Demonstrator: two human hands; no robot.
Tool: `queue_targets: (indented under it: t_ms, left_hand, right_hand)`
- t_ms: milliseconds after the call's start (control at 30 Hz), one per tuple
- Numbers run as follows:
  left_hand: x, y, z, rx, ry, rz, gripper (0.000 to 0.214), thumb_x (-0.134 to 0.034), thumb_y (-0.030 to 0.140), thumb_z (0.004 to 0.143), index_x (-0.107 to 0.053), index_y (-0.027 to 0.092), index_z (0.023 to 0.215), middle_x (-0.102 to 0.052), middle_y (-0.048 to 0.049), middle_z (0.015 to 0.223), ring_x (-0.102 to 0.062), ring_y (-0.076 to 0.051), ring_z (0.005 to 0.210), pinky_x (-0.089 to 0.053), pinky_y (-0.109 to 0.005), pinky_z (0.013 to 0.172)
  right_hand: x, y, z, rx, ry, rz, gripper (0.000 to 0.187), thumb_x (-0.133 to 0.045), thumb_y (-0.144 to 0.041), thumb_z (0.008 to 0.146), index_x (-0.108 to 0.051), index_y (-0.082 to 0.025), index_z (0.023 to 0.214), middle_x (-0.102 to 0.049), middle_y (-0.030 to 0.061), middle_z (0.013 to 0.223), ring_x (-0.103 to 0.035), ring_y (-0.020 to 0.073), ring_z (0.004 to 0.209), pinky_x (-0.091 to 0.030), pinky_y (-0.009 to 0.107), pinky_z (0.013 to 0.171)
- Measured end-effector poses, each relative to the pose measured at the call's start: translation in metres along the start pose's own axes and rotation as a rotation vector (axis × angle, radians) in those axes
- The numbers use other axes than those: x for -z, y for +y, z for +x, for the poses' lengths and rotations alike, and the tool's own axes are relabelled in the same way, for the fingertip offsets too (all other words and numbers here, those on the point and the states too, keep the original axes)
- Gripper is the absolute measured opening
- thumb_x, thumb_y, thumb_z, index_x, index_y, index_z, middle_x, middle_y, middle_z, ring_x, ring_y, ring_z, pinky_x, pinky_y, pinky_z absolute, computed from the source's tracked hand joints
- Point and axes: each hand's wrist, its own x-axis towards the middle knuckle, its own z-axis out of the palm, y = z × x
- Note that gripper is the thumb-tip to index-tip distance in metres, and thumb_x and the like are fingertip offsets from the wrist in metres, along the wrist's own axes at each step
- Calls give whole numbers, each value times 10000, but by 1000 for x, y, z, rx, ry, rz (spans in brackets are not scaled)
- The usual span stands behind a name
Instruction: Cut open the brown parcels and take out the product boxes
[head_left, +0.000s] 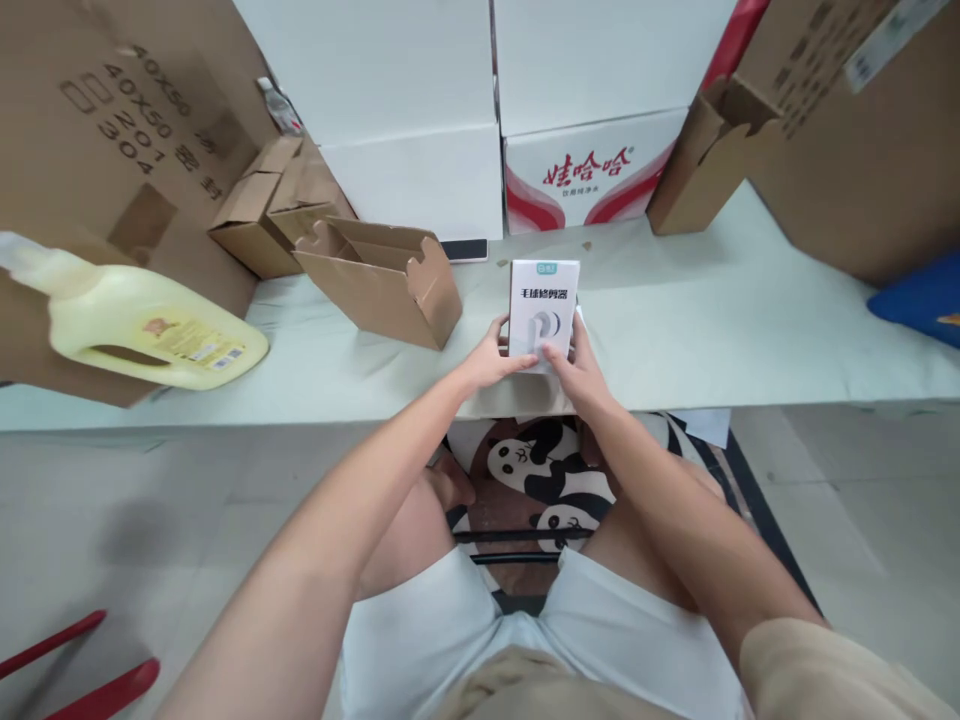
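A small white product box (543, 295) with dark printed characters and a picture of a pale round-headed device is held upright near the front of the table. My left hand (499, 358) grips its lower left side, thumb across the front. On the lower right side my right hand (577, 362) is closed around it, its thumb also on the front face. The other fingers are partly hidden behind the box. To the left stands an open brown cardboard box (379, 280), its top flaps up.
A yellow detergent jug (180, 325), small cartons (259, 215) and a clear bottle (280, 105) are at left. A dark phone-like slab (465, 250) lies behind the open box. White cartons (592, 175) line the back; another open carton (709, 160) and a blue object (922, 300) are right.
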Motion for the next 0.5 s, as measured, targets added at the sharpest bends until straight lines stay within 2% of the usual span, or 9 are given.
queue_targets:
  t_ms: [100,167,233,300,367,433,500]
  left_hand:
    - [11,32,16,13,168,64,964,-854,260,756,-303,119,1533,-624,-230,1357,-649,-292,1222,-505,-442,1061]
    - [18,58,21,-8,266,91,921,-841,260,786,-310,127,1527,-624,-225,1375,-636,-286,1255,-477,-429,1088]
    - [20,79,19,-41,303,101,856,-816,291,823,-331,145,1514,-636,-209,1376,-633,-276,1264,-462,-425,1100]
    - [19,90,11,-79,298,97,800,-787,322,853,-349,157,1503,-656,-195,1356,-644,-267,1247,-464,-427,1097]
    - [16,91,1,-88,259,91,752,-738,361,893,-349,178,1510,-676,-178,1332,-652,-264,1236,-467,-447,1097]
    - [13,81,-8,-83,200,109,729,-656,420,945,-307,211,1550,-643,-175,1394,-623,-271,1294,-461,-463,1108]
    - [12,63,-14,-87,153,190,740,-593,473,968,-270,228,1587,-535,-184,1528,-563,-286,1378,-449,-460,1127]
  right_hand:
    - [-6,-39,42,-177,-9,265,869,-641,-427,823,-165,-467,1549,-419,8,1609,-547,271,1360,-495,587,1111]
    - [-8,-71,68,-232,-36,313,803,-646,-331,789,-270,-481,1482,-467,-41,1573,-592,236,1296,-503,554,1105]
    - [-6,-97,80,-241,-35,290,740,-662,-311,778,-347,-487,1424,-500,-72,1539,-597,207,1281,-487,519,1123]
    - [-3,-111,77,-205,-40,264,740,-703,-336,766,-365,-505,1402,-508,-92,1526,-589,186,1289,-477,489,1134]
    - [2,-114,63,-153,-64,255,764,-735,-385,763,-354,-515,1412,-513,-90,1524,-597,170,1275,-482,464,1128]
    - [12,-107,46,-146,-55,254,723,-718,-445,798,-354,-507,1420,-533,-72,1512,-635,158,1208,-513,440,1093]
    - [31,-95,31,-193,48,246,622,-660,-479,854,-378,-490,1408,-572,-57,1474,-672,144,1120,-556,404,1034]
